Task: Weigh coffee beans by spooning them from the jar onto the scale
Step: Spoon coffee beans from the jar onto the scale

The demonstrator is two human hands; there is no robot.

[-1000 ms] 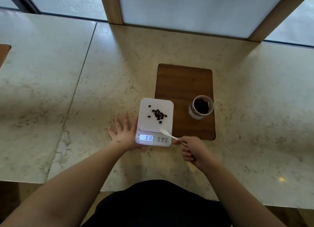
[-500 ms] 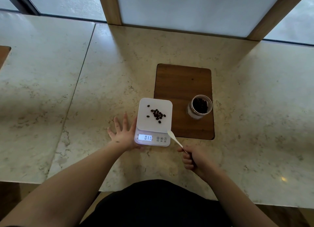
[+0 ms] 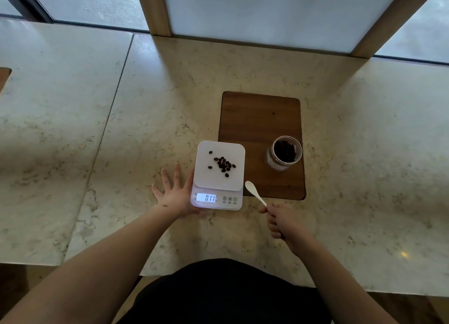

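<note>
A white digital scale point(image 3: 233, 185) stands on the marble counter, its lit display reading 0.11. Several dark coffee beans point(image 3: 223, 164) lie in a small pile on its platform. My left hand point(image 3: 173, 192) lies flat on the counter, fingers spread, touching the scale's left side. My right hand point(image 3: 283, 223) is closed around the handle of a white plastic spoon point(image 3: 254, 192), whose empty bowl points up-left just off the scale's right front corner. An open glass jar point(image 3: 285, 153) with beans inside stands to the right of the scale on a wooden board point(image 3: 260, 119).
The marble counter point(image 3: 121, 153) has a seam running down its left part and ends at a front edge near my body. Wooden window posts point(image 3: 153, 8) and frosted panes stand along the far edge. A second wooden board's corner point(image 3: 3, 78) shows at far left.
My right hand has drawn the spoon back from over the scale's front right corner toward me and to the right. The display went from 0.10 to 0.11. My left hand stayed put.
</note>
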